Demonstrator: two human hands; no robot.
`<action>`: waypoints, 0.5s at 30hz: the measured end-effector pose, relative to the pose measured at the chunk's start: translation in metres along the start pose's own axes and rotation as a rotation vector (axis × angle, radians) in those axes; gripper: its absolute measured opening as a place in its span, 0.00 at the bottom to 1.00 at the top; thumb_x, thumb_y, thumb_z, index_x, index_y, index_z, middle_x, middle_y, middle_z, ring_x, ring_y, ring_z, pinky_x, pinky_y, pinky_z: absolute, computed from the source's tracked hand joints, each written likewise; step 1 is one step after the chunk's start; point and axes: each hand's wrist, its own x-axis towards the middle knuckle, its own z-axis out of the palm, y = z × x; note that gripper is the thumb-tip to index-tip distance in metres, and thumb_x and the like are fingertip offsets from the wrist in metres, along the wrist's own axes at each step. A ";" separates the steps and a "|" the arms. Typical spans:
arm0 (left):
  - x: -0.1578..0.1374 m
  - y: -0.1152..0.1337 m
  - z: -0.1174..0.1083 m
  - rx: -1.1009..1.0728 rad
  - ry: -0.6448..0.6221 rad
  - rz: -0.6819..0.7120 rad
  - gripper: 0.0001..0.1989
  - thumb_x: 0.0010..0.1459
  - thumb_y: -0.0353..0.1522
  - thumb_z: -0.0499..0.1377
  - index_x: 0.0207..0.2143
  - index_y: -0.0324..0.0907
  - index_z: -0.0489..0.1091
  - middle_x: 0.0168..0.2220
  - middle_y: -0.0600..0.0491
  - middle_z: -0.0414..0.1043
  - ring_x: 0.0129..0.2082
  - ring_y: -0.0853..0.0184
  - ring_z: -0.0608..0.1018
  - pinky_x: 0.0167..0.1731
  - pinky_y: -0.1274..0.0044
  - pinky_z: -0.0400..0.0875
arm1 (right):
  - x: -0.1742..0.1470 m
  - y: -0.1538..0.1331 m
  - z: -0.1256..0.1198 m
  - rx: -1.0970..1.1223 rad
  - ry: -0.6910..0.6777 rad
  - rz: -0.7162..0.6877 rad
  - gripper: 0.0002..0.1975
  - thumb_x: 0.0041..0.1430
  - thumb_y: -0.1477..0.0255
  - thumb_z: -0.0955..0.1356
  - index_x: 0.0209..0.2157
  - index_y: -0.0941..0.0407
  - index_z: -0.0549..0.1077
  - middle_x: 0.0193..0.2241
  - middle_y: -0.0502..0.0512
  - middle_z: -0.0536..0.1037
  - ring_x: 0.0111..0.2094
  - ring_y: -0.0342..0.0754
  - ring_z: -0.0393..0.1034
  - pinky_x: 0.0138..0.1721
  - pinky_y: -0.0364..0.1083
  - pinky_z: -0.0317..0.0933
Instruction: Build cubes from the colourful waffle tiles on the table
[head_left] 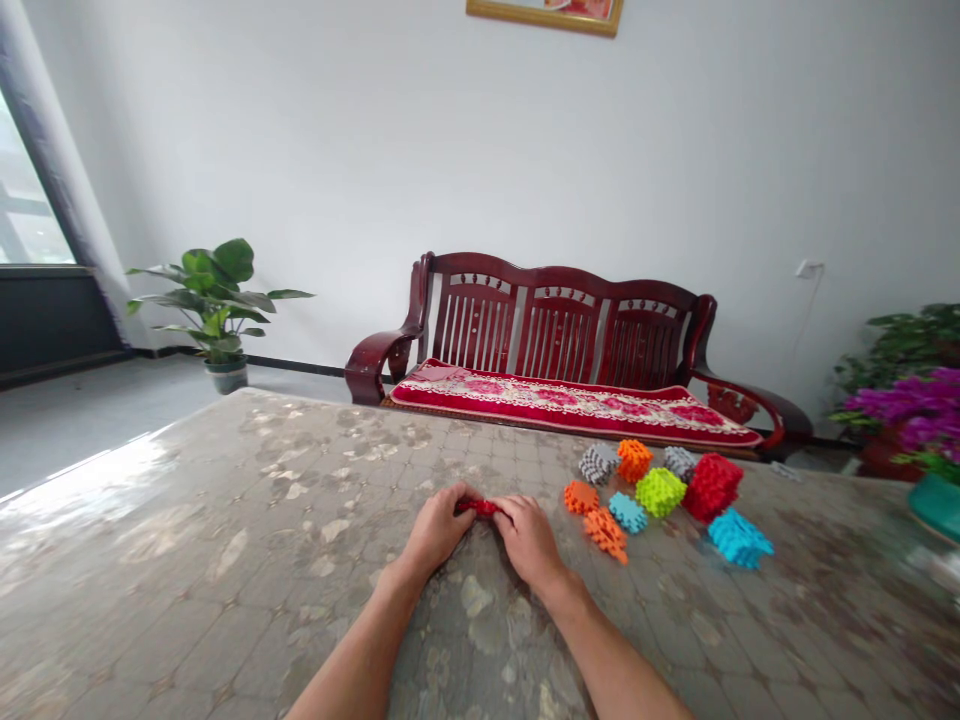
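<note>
Between my hands, low over the table, is a small red toothed plastic building piece (482, 507). My left hand (442, 525) grips its left end with fingers and thumb closed. On its right end the fingers of my right hand (527, 535) are closed too. My fingers cover part of the piece, so its full shape is hidden. To the right of my right hand lie an orange toothed piece (606, 535), another orange piece (581, 497) and a light blue piece (628, 512).
Farther right sit a lime green block (661, 491), a red block (713, 487), a blue block (740, 538), a grey block (599, 463) and an orange block (635, 460). A patterned cloth covers the table (187, 550). Beyond its far edge stands a wooden bench (562, 335).
</note>
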 end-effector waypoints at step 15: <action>-0.002 0.000 -0.002 0.350 -0.050 0.151 0.10 0.58 0.32 0.56 0.39 0.44 0.77 0.38 0.49 0.75 0.43 0.62 0.74 0.46 0.73 0.65 | -0.002 -0.003 0.000 -0.239 0.027 0.005 0.11 0.65 0.74 0.63 0.42 0.51 0.76 0.43 0.54 0.76 0.46 0.51 0.66 0.48 0.48 0.60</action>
